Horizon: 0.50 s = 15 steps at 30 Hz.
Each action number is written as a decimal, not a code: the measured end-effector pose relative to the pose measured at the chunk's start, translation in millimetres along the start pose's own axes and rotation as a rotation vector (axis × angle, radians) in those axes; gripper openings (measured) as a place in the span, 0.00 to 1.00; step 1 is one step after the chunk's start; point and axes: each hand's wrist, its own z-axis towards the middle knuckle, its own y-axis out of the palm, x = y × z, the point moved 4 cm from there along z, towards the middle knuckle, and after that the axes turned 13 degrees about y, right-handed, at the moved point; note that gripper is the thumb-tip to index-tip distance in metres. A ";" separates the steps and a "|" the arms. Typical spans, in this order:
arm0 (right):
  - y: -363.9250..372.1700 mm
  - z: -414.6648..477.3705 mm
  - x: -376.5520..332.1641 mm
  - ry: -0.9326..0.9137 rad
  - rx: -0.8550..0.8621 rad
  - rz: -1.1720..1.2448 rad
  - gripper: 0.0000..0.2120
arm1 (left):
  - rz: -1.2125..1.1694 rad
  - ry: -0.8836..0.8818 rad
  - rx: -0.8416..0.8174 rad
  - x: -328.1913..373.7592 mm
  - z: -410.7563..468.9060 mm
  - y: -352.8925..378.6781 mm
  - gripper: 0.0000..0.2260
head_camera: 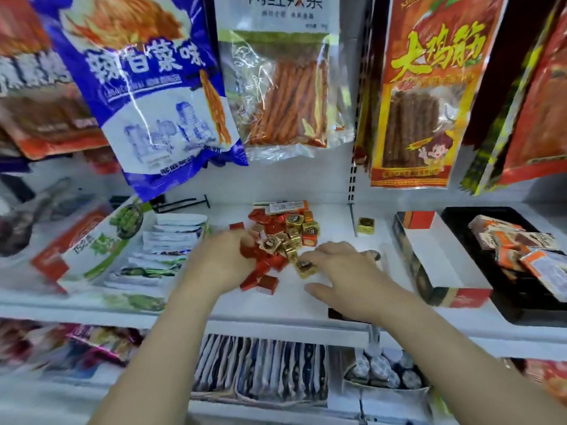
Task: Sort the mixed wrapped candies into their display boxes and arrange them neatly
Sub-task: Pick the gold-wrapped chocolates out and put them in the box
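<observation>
A pile of candies (pixel 283 237) is sitting in the middle of a white shelf (pixel 276 305). In it, red candies (pixel 265 269) and gold candies (pixel 295 223) are lying mixed together.

The left hand (pixel 221 259) is resting on the left side of the pile. Its fingers are curling around some of the red candies. The right hand (pixel 340 271) is lying flat just to the right of the pile, at the front. Its fingers are spreading wide and holding nothing. One fingertip is touching a gold candy (pixel 305 267) at the edge of the pile. Something small and dark is showing by the far fingers of the right hand, but it is too blurry to tell what it is.

A lone gold candy (pixel 366 225) is standing by itself to the right of the pile, near the back. Farther right of the pile, an open box (pixel 435 259) is lying with its white inside showing. Past that, a black tray (pixel 454 214) is holding orange packets (pixel 518 246).

To the left of the pile, a green and white box (pixel 92 246) is holding rows of white packets (pixel 165 240).

Above the pile, three bags are hanging: a blue bag (pixel 147 87) to the left, a clear bag (pixel 285 87) of long sticks straight above, and a red bag (pixel 429 87) to the right.
</observation>
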 end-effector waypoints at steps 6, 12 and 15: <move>12.7 24.5 -11.5 0.047 0.072 -0.087 0.20 | -0.009 0.000 -0.209 -28.9 -0.7 28.8 0.20; 20.5 43.2 -16.3 0.084 0.094 -0.106 0.15 | -0.022 0.071 -0.157 -26.6 10.1 36.1 0.04; 19.9 50.8 -13.9 0.116 0.091 -0.097 0.18 | -0.002 0.069 -0.034 -24.3 16.6 30.2 0.03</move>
